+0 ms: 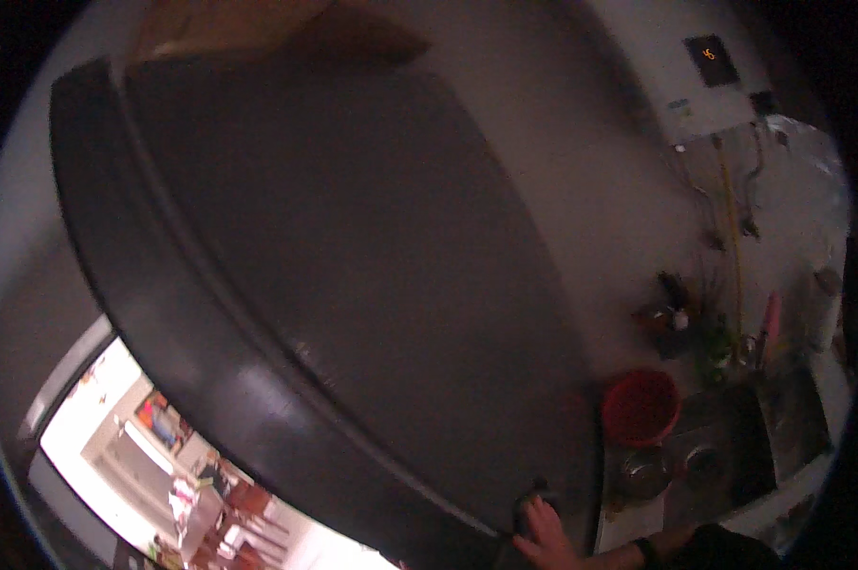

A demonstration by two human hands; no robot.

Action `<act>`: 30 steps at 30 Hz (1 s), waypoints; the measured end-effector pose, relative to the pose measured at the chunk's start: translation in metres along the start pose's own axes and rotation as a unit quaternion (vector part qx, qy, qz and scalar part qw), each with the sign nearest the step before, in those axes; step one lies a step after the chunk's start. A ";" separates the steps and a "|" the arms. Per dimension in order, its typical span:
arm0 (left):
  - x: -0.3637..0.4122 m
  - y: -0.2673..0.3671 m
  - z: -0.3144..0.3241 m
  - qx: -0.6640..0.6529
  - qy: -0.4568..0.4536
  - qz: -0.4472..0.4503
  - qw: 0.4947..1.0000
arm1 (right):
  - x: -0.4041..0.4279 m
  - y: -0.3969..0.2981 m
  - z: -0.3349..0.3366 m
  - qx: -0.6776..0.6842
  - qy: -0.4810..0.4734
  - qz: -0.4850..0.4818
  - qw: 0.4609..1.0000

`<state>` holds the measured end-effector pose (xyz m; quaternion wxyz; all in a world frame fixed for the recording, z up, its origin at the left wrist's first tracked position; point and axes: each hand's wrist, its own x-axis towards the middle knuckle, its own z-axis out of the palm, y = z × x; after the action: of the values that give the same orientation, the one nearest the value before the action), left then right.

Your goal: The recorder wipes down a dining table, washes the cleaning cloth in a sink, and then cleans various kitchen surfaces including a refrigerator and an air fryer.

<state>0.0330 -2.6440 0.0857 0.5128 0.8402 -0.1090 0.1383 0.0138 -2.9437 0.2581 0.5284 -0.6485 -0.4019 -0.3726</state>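
Note:
My right hand [543, 534] is low in the picture, a dark band on its wrist and a dark sleeve behind it. Its fingers close over a small, dark, rounded object [525, 514], too dim to name. Behind the hand rises a tall dark appliance [357, 256], which looks like a refrigerator; a long pale seam separates its broad side from a narrower, glossy front strip [208, 356]. My left hand is out of view.
Right of the appliance, a red plastic basin [641, 407] stands by what look like pans [646, 474] and a dark stovetop [728, 442]. Cords and utensils line the pale wall. A cardboard box [236, 28] sits at the appliance's top. A bright doorway [137, 456] lies left.

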 end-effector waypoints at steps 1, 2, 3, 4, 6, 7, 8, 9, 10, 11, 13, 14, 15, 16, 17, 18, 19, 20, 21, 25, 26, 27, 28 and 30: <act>0.000 0.004 0.008 -0.009 -0.008 0.005 1.000 | -0.023 0.006 -0.001 0.010 0.009 -0.018 1.000; -0.005 0.008 0.009 -0.010 -0.005 0.002 1.000 | -0.036 0.015 0.003 0.036 -0.010 -0.014 0.999; 0.008 0.011 0.024 -0.030 -0.042 0.014 0.999 | -0.048 0.008 -0.001 -0.045 0.000 -0.024 0.999; 0.000 0.009 0.018 -0.027 -0.032 0.014 0.999 | -0.058 0.022 0.007 -0.067 -0.002 -0.048 0.997; 0.005 0.015 0.022 -0.052 -0.061 0.040 0.996 | -0.080 0.015 0.004 -0.013 -0.163 0.127 0.978; 0.004 0.017 0.017 -0.031 -0.060 0.047 0.997 | -0.095 0.012 0.006 0.031 -0.306 0.290 0.907; -0.007 -0.003 0.008 0.081 -0.029 0.061 0.994 | -0.116 0.017 0.015 0.055 -0.326 0.280 0.901; -0.017 -0.021 0.002 0.189 -0.005 0.074 0.979 | -0.138 0.026 0.025 -0.029 -0.199 0.130 0.971; -0.020 -0.005 0.008 0.056 0.040 0.070 0.995 | -0.151 0.029 0.030 -0.122 -0.051 -0.016 0.991; -0.011 0.037 0.015 -0.079 0.086 0.068 0.991 | -0.144 0.023 0.026 -0.118 -0.060 -0.013 0.991; 0.013 0.139 -0.011 -0.025 0.083 0.223 0.971 | -0.090 0.003 0.016 -0.111 0.015 -0.049 0.992; 0.000 0.148 -0.021 -0.041 0.069 0.179 0.981 | -0.065 -0.009 0.009 -0.113 0.010 -0.049 0.992; -0.005 0.152 -0.033 0.007 0.066 0.199 0.978 | -0.040 -0.024 0.001 -0.169 -0.041 -0.083 0.981; -0.009 0.154 -0.041 0.013 0.069 0.193 0.979 | -0.014 -0.038 -0.006 -0.230 -0.090 -0.113 0.962; -0.009 0.152 -0.042 0.016 0.071 0.190 0.979 | 0.017 -0.051 -0.015 -0.252 -0.096 -0.122 0.955; -0.006 0.159 -0.039 -0.013 0.065 0.194 0.979 | 0.048 -0.063 -0.028 -0.286 -0.097 -0.126 0.945; -0.006 0.153 -0.041 -0.028 0.072 0.202 0.976 | 0.070 -0.074 -0.038 -0.297 -0.112 -0.118 0.941; -0.024 0.135 -0.050 -0.052 0.086 0.207 0.973 | 0.089 -0.093 -0.018 -0.305 -0.021 -0.122 0.944; -0.037 0.122 -0.058 -0.082 0.103 0.214 0.968 | 0.114 -0.103 -0.009 -0.365 -0.025 -0.165 0.916; -0.042 0.093 -0.049 -0.205 0.181 0.172 0.946 | 0.192 -0.124 0.007 -0.702 -0.013 -0.311 0.641; -0.049 0.076 -0.049 -0.240 0.165 0.131 0.948 | 0.188 -0.121 0.028 -0.712 -0.032 -0.293 0.637; -0.051 0.057 -0.041 -0.302 0.176 0.134 0.927 | 0.187 -0.120 0.053 -0.645 -0.055 -0.245 0.721; -0.053 0.051 -0.032 -0.330 0.177 0.106 0.921 | 0.181 -0.114 0.069 -0.571 -0.075 -0.192 0.794; -0.048 0.049 -0.028 -0.357 0.187 0.049 0.914 | 0.147 -0.080 0.097 -0.551 -0.237 -0.166 0.783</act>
<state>-0.0313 -2.6390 0.1220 0.7822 0.5537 -0.0947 0.2696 0.0055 -2.8202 0.4068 -0.1012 -0.8203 -0.3422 -0.4469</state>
